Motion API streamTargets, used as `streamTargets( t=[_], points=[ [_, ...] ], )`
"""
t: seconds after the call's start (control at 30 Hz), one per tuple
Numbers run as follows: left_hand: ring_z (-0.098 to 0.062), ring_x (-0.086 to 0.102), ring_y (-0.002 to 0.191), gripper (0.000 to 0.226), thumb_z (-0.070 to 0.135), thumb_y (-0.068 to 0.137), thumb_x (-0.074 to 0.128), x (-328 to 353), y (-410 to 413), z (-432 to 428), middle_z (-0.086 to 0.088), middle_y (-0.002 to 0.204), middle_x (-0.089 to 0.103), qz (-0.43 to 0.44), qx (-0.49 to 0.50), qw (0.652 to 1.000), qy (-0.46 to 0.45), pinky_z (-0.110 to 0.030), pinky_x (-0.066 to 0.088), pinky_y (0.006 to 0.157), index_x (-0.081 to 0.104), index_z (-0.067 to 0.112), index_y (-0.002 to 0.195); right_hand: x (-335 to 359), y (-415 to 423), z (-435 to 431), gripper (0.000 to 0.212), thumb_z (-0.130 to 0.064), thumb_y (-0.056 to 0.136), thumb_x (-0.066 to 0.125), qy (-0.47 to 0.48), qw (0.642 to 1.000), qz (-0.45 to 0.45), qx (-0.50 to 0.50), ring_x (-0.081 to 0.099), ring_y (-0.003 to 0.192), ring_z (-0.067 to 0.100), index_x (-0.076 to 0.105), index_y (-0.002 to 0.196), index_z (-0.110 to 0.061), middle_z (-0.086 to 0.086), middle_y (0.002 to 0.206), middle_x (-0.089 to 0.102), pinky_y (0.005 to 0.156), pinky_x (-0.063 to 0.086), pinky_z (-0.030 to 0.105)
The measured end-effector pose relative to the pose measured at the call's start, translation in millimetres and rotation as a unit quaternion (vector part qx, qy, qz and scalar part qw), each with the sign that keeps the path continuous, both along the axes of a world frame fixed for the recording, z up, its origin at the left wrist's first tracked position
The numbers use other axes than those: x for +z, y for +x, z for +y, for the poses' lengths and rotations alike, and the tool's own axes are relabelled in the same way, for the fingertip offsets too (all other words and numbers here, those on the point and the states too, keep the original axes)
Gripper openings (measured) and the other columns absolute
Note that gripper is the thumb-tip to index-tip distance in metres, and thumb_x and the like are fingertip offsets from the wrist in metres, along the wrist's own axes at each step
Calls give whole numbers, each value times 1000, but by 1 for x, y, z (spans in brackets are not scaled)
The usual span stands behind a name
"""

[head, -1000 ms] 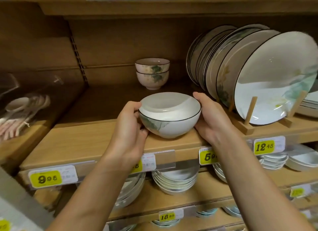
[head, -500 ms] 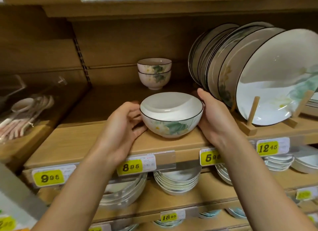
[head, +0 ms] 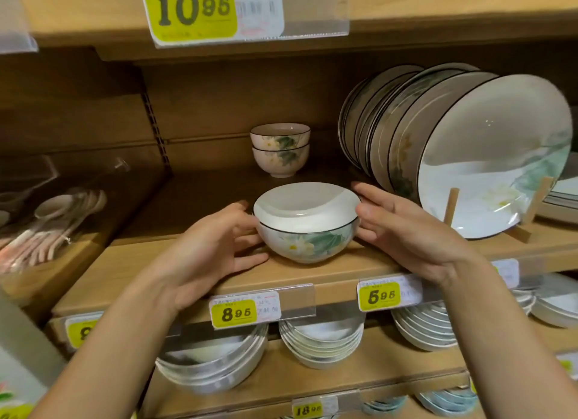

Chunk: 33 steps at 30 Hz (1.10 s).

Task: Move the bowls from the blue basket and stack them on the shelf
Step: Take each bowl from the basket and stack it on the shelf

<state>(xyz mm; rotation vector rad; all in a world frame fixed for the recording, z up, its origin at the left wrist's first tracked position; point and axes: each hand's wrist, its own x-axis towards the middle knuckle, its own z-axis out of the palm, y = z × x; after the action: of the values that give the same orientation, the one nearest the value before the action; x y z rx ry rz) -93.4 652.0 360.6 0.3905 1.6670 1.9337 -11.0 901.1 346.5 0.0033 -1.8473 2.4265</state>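
Note:
A white bowl (head: 308,234) with a dark rim and a flower-and-leaf print stands upright near the front of the wooden shelf (head: 175,271). Something white covers its mouth. My left hand (head: 206,256) lies against its left side, fingers fairly straight, fingertips touching the bowl. On the other side my right hand (head: 406,231) touches the rim with straight fingers. Two smaller matching bowls (head: 280,150) sit stacked at the back of the same shelf. The blue basket is out of view.
Large plates (head: 469,156) lean in a wooden rack just right of my right hand. Wrapped spoons (head: 53,225) lie on the left shelf section. Stacks of white bowls (head: 322,343) fill the shelf below. An upper shelf board (head: 406,9) hangs low overhead.
The bowl was turned so its flower print faces front and now rests on the shelf. Both hands have loosened from a grip to straight fingers at its sides.

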Motion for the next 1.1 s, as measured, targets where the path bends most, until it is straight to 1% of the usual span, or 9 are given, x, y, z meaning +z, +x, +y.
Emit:
streamTargets(
  t=[0.07,0.13,0.27,0.4,0.53,0.67,0.83,0.97,1.1],
  points=[
    [-19,65,113,116,7,59,80,-1,-7,-3,-8,131,61,17,-26,999,-13,-42,49,101,16,20,154,-2,3,6,97,-9,64,84,48,998,18,38,54,128,14,35,148,-13,2,143,53,97,50,22],
    [-20,66,111,120,2,62,80,0,-13,-1,-5,125,67,28,-64,997,-29,-36,53,97,6,16,155,-2,0,6,80,-7,67,83,122,988,37,83,57,125,15,47,139,-14,1,136,60,99,48,24],
    [-22,67,110,106,18,44,97,4,-22,2,-10,125,67,81,-75,991,-70,-35,55,90,47,6,138,2,-13,7,73,3,70,74,113,989,29,88,60,122,21,48,137,-10,7,130,64,100,49,30],
    [-26,69,106,83,11,57,87,4,-30,6,-11,115,71,98,-28,995,-18,-35,58,85,51,6,132,14,-27,8,83,3,66,75,88,994,36,60,60,122,23,42,142,-6,10,132,62,103,49,36],
    [-27,68,106,70,10,63,78,20,-41,11,-12,117,70,118,21,991,59,-36,57,87,56,6,129,37,-42,6,73,-9,59,85,88,994,64,30,62,118,22,57,126,0,12,123,67,104,47,35],
    [-25,70,104,48,14,67,73,50,-59,21,-8,110,74,140,36,987,65,-38,57,87,64,10,114,59,-71,-3,66,-4,67,75,26,995,95,-3,62,117,23,55,129,2,14,126,65,102,49,31],
    [-20,67,109,24,14,91,58,75,-90,34,-2,112,73,156,20,985,70,-34,53,95,63,13,114,75,-115,-12,52,2,77,74,-18,991,116,-69,64,112,21,58,126,1,11,121,68,83,54,23],
    [-23,59,122,40,12,96,54,77,-111,49,-11,133,61,162,49,981,95,-38,45,106,50,5,136,75,-147,-6,42,0,78,75,6,982,168,-86,67,103,15,63,117,-8,5,112,71,82,54,22],
    [-25,50,131,43,10,100,48,80,-129,70,-14,141,52,178,81,975,101,-38,38,112,43,4,142,76,-180,3,42,1,76,76,30,972,196,-125,66,105,19,63,115,-9,6,111,70,87,53,28]
  ],
)
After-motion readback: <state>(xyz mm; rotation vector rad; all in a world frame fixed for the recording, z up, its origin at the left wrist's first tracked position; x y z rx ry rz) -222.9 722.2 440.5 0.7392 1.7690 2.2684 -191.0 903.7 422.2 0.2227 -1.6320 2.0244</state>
